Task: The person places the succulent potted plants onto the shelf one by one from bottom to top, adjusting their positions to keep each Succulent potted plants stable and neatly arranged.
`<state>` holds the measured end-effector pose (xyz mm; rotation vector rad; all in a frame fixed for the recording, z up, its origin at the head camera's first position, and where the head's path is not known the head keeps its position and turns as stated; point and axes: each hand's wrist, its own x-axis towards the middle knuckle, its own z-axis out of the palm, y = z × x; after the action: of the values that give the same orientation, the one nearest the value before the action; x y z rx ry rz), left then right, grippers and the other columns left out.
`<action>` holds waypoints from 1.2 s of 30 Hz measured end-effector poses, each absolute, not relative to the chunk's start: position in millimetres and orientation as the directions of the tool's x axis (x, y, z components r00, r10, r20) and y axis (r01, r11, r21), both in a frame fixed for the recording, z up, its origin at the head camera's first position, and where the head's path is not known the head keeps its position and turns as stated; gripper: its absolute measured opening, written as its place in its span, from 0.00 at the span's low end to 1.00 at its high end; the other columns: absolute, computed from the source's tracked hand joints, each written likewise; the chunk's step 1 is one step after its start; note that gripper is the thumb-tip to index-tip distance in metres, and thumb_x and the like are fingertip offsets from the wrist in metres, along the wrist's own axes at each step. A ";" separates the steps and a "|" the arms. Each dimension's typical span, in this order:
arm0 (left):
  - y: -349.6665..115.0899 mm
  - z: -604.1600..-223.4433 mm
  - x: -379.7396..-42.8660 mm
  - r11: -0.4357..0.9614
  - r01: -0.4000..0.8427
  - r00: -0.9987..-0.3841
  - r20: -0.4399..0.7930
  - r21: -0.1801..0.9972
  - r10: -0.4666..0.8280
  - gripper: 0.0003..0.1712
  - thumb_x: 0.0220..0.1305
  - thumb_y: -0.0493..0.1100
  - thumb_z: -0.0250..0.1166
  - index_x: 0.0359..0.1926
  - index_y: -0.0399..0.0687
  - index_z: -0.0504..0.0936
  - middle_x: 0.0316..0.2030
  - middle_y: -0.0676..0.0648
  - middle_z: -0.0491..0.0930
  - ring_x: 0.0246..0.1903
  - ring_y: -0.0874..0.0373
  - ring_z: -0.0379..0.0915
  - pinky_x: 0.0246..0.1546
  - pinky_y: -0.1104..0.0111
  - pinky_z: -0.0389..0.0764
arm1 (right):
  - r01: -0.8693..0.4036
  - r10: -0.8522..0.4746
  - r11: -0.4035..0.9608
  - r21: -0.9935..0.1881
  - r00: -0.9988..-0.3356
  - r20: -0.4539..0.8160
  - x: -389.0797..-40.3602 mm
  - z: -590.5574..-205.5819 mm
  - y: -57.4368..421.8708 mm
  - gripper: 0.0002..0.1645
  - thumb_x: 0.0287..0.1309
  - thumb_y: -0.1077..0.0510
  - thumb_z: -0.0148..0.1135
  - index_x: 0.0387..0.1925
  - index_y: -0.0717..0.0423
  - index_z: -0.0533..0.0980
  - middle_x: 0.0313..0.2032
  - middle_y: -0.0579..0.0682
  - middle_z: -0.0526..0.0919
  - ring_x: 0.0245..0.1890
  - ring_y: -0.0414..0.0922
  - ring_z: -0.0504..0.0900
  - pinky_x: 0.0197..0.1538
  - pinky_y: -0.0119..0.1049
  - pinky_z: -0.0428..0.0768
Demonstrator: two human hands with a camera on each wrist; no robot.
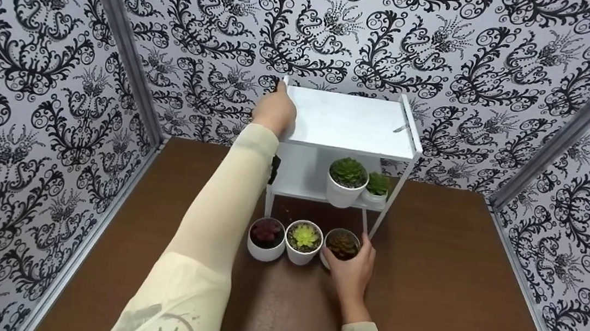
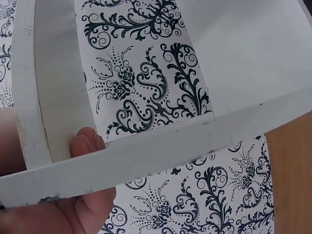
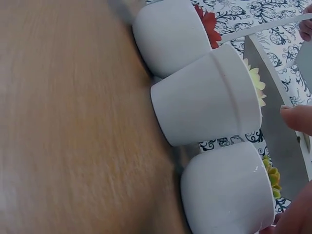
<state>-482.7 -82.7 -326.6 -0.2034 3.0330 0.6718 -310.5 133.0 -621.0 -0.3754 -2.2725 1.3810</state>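
Shelf (image 1: 354, 119) in curled left grip (image 1: 274, 111)

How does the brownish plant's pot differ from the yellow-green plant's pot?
The brownish plant's pot has rounded sides; the yellow-green plant's pot has straighter, tapering ones. From above, the brownish plant looks darker than the yellow-green plant. The brownish plant's pot, with the right hand at it, ends the row; the yellow-green plant's pot stands mid-row. Both pots are white and stand on the table.
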 end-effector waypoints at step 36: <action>-85.1 -330.1 -487.3 0.913 -0.135 -0.991 -0.053 0.385 -0.124 0.48 0.76 0.37 0.53 0.87 0.44 0.38 0.69 0.35 0.78 0.57 0.45 0.83 0.55 0.56 0.88 | 0.097 0.485 0.438 -0.894 -0.862 0.145 -311.6 -654.7 135.0 0.66 0.33 0.54 0.90 0.74 0.62 0.66 0.64 0.71 0.73 0.66 0.67 0.73 0.69 0.61 0.74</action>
<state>-487.3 -85.1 -330.1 -0.2061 3.0462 0.6153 -311.6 135.0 -654.7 -0.4942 -2.3141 1.4014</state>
